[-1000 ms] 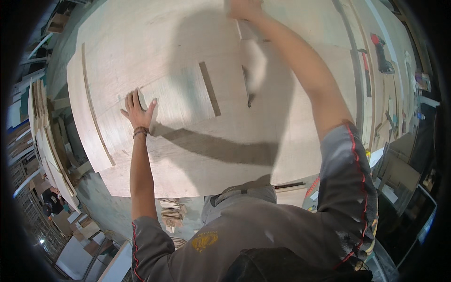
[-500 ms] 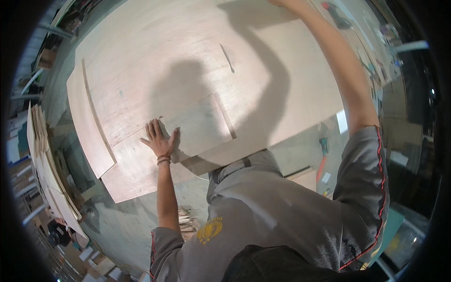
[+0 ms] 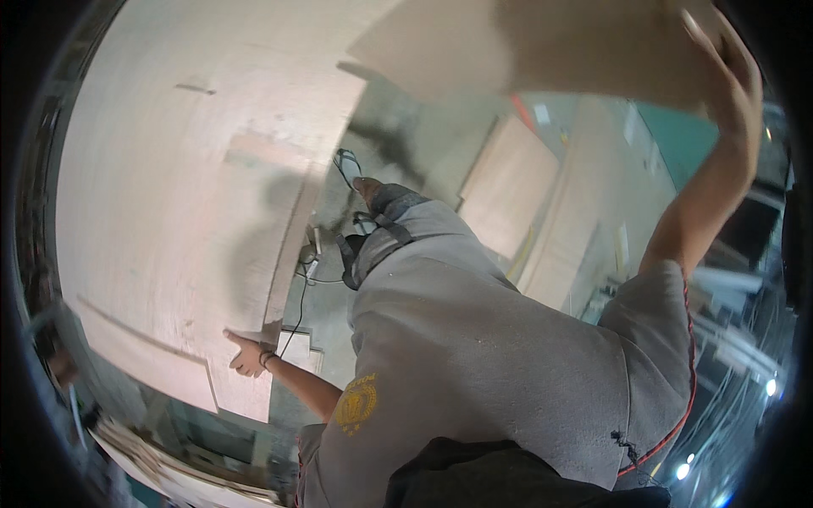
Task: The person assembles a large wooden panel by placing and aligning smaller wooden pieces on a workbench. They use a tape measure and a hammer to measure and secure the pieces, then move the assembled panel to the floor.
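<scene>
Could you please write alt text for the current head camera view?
A person's right hand holds a thin brown board by its edge at upper right; the left hand is on or just over a large pale wooden sheet at left.

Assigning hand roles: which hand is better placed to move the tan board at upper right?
Right, I'd say: the right hand appears to grip the tan board by its edge, while the left hand rests on the pale plywood, far from that board.

we are looking down at a grey floor (image 3: 440, 152), seeing pale boards (image 3: 508, 186) beside it, a stack (image 3: 169, 474) spanning the lower left, and lights (image 3: 683, 471) glowing lower right.
</scene>
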